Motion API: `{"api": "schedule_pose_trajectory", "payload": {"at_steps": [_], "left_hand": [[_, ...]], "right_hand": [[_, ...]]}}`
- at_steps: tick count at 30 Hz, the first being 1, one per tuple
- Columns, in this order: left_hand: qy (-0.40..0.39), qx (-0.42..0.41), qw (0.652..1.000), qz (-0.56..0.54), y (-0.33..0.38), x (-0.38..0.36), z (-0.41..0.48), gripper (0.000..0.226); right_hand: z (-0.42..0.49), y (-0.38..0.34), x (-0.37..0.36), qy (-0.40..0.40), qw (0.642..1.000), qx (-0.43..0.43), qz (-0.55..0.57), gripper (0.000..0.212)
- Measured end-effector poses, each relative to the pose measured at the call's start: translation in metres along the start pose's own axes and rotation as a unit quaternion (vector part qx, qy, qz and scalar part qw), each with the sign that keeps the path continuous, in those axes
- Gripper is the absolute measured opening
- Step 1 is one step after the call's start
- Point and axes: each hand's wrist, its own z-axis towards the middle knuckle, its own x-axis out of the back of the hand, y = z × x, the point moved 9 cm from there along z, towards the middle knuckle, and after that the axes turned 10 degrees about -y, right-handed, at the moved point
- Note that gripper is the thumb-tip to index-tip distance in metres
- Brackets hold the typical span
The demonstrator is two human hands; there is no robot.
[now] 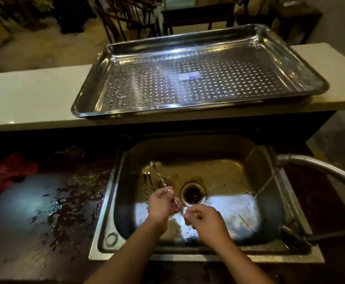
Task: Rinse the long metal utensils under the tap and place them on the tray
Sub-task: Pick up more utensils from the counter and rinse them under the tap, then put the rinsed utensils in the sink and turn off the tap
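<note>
Utensils [161,179]: in sink [270,181], 9 o'clock of drain [193,194].
Left hand [161,203]: grips one.
Right hand [205,221]: pinches its end.
Tray [208,91]: 12 o'clock; sticker [188,75] unreadable.

Glossy metal tray [98,87]; red lump [14,169], maybe cloth

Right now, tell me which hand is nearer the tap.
Right. The right hand sits left of the tap; the left hand is farther left, gripping the utensils.
</note>
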Motion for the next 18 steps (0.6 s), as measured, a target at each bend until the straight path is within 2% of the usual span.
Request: {"api": "schedule_pose_trajectory", "payload": {"at_steps": [3,5,7,8,11,15,18], "left_hand": [[0.032,0.001,0.998,0.053,0.005,0.035,0.007,0.013],[0.05,0.031,0.993,0.099,-0.002,0.062,0.016,0.014],[0.062,0.064,0.979,0.181,-0.01,0.088,0.029,0.015],[0.074,0.076,0.961,0.254,-0.012,0.101,0.036,0.014],[0.102,0.105,0.879,0.454,-0.013,0.127,0.05,0.014],[0.099,0.115,0.829,0.539,-0.014,0.13,0.071,0.01],[0.098,0.119,0.81,0.565,-0.016,0.128,0.086,0.014]], "right_hand": [[-0.007,0.012,0.005,0.034,0.992,-0.005,-0.125,0.012],[-0.014,0.021,0.007,0.047,0.973,0.004,-0.228,0.018],[-0.021,0.033,0.006,0.046,0.961,0.005,-0.274,0.02],[-0.023,0.037,0.004,0.043,0.955,-0.003,-0.293,0.023],[-0.024,0.036,-0.001,0.064,0.941,0.012,-0.332,0.023],[-0.022,0.033,-0.006,0.071,0.929,0.0,-0.363,0.03],[-0.018,0.035,-0.004,0.071,0.924,-0.012,-0.375,0.025]]}}
